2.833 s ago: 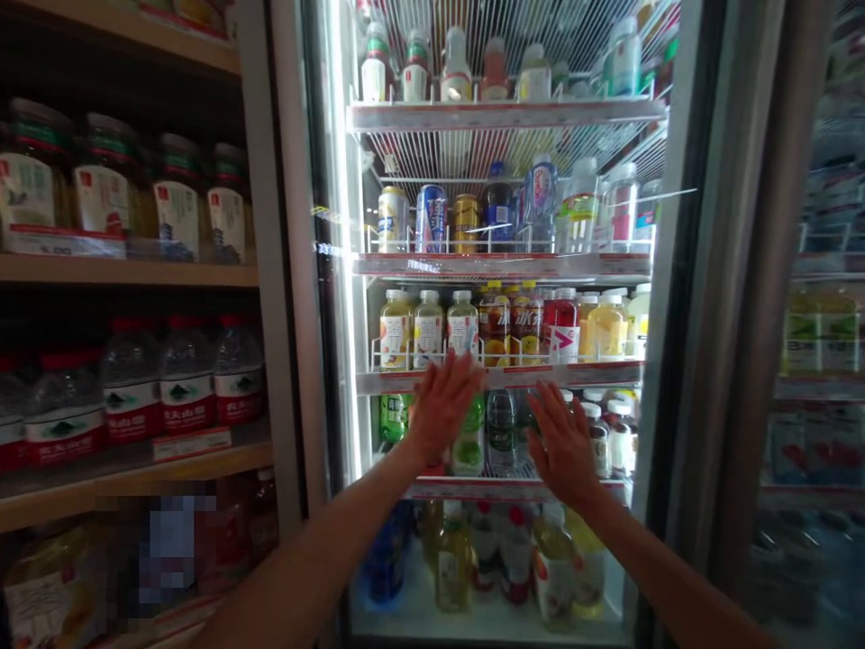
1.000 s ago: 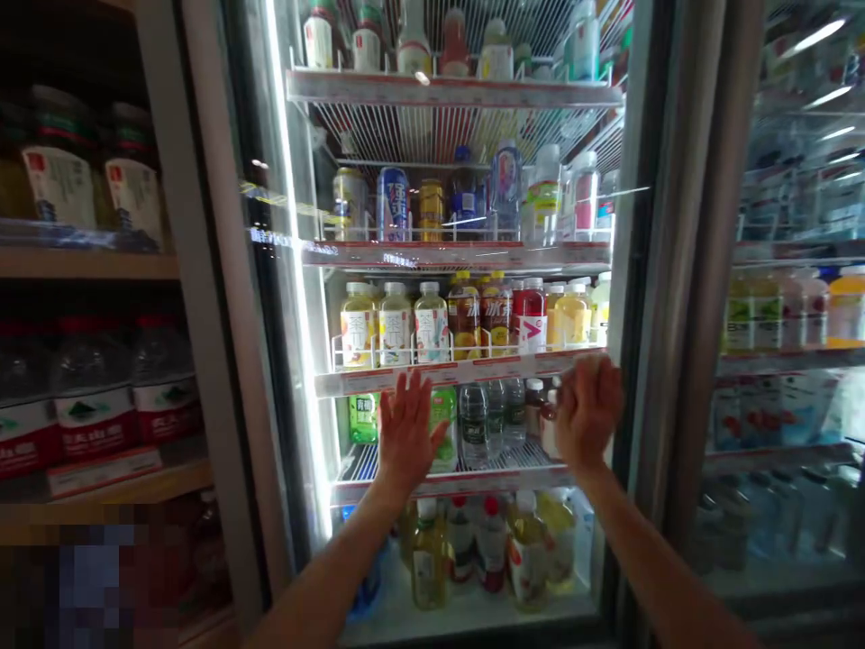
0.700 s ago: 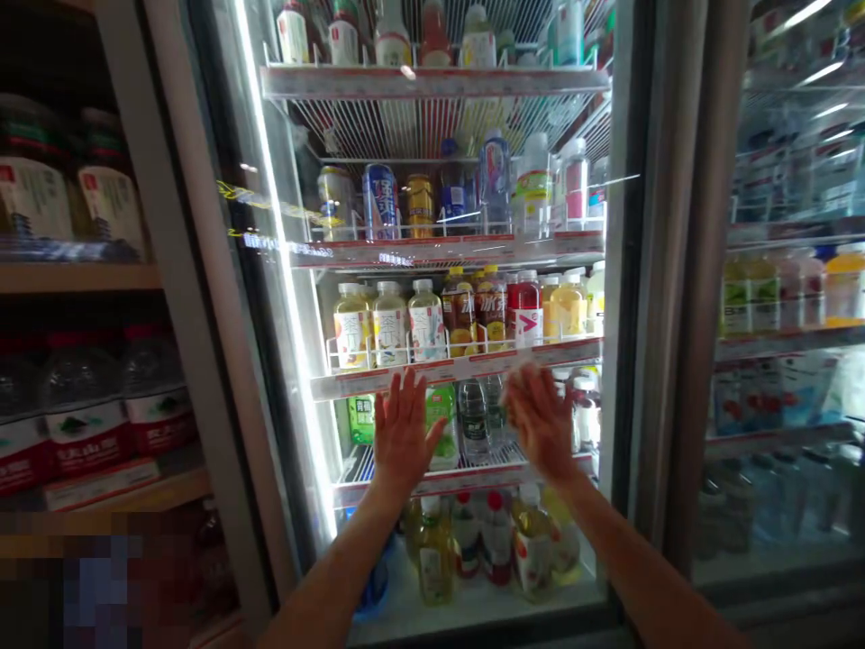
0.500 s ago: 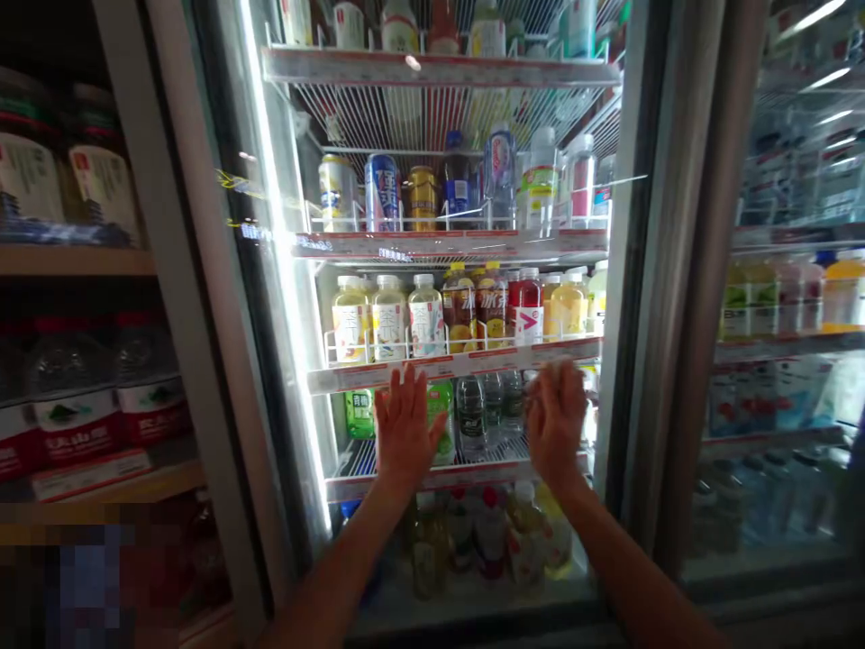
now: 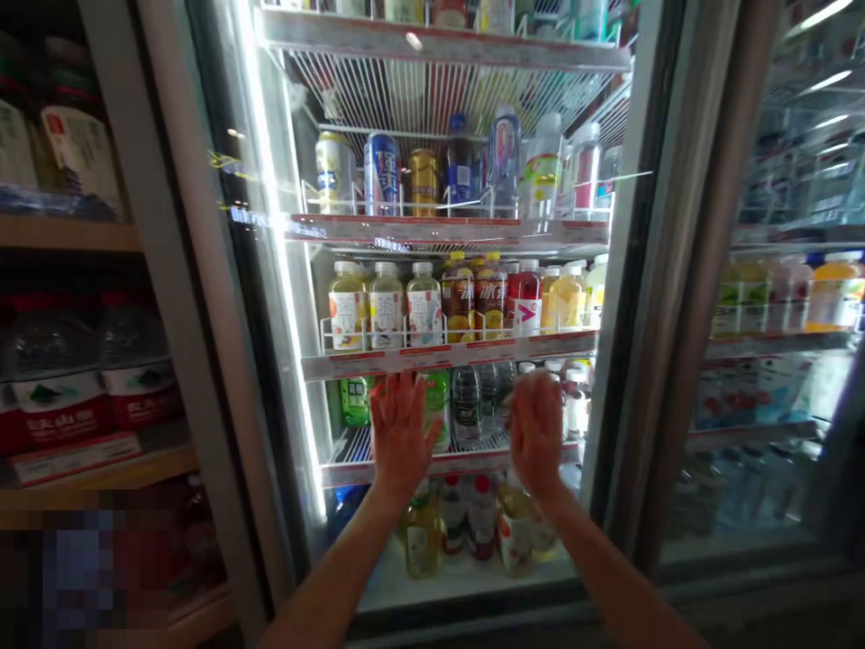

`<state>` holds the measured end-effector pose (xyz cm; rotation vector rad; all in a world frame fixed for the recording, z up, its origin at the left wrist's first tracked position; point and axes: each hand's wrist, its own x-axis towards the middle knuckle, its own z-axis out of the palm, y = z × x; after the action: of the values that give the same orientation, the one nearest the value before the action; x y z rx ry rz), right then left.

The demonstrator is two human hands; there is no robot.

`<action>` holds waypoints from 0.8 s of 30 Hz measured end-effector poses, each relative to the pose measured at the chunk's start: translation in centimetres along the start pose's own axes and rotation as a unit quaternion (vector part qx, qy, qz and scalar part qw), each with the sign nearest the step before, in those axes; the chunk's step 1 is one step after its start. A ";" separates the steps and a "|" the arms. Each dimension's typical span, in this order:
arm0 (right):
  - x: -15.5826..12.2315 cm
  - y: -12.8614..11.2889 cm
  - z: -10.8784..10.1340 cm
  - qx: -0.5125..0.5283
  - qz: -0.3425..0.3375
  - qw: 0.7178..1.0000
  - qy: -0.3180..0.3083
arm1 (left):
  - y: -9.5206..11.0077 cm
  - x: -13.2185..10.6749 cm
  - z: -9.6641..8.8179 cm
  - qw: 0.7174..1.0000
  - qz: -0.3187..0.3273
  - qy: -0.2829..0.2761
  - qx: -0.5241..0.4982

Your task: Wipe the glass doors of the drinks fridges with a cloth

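My left hand (image 5: 400,437) is held palm forward with its fingers spread, against or just in front of the clear glass of a drinks fridge. It holds nothing. Behind it are green-labelled bottles (image 5: 436,401). My right hand (image 5: 537,434) is raised beside it at about the same height, its fingers bent and smeared by motion. Whether anything is under those fingers I cannot tell. Dark-labelled water bottles (image 5: 467,404) show between the hands, and small white-capped bottles (image 5: 576,397) to the right.
Above the hands, shelves carry tea bottles (image 5: 386,305) and cans (image 5: 382,176). More bottles (image 5: 423,536) stand at the fridge bottom. A metal door frame (image 5: 689,270) runs down the right, with another fridge section beyond. Large red-labelled water bottles (image 5: 60,397) fill a shelf at left.
My right hand has moved left, closer to my left hand, uncovering small white-capped bottles. My left hand stays spread in nearly the same place. The view has shifted slightly.
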<state>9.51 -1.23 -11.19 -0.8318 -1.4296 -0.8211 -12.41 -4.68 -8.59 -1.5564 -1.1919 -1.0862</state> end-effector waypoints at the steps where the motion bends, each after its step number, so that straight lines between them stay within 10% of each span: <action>1: -0.4 -0.9 0.1 0.016 -0.044 0.998 -0.035 | 0.0 0.0 0.0 1.000 0.000 0.001 -0.001; 4: -0.7 -0.4 0.1 0.016 -0.112 0.992 -0.060 | -0.2 -0.3 0.0 1.000 0.013 -0.003 0.000; 10: 2.2 1.0 1.3 -0.035 0.054 0.995 0.075 | -0.2 -0.9 0.2 1.000 0.017 -0.001 0.010; 16: 2.7 -1.6 1.8 0.020 -0.158 0.986 -0.050 | -0.7 -1.1 0.1 0.999 0.029 -0.005 0.013; 21: 3.5 2.7 1.0 -0.039 0.047 0.995 0.078 | -0.9 -1.3 0.1 0.999 0.037 -0.016 0.019; 24: 2.3 0.8 1.3 -0.015 0.006 1.000 0.026 | -0.9 -1.4 0.2 0.999 0.030 -0.014 0.017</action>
<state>9.55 0.38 -8.89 -0.8352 -1.3690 -0.8501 -13.47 -4.65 -9.86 -1.5753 -1.1681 -1.0027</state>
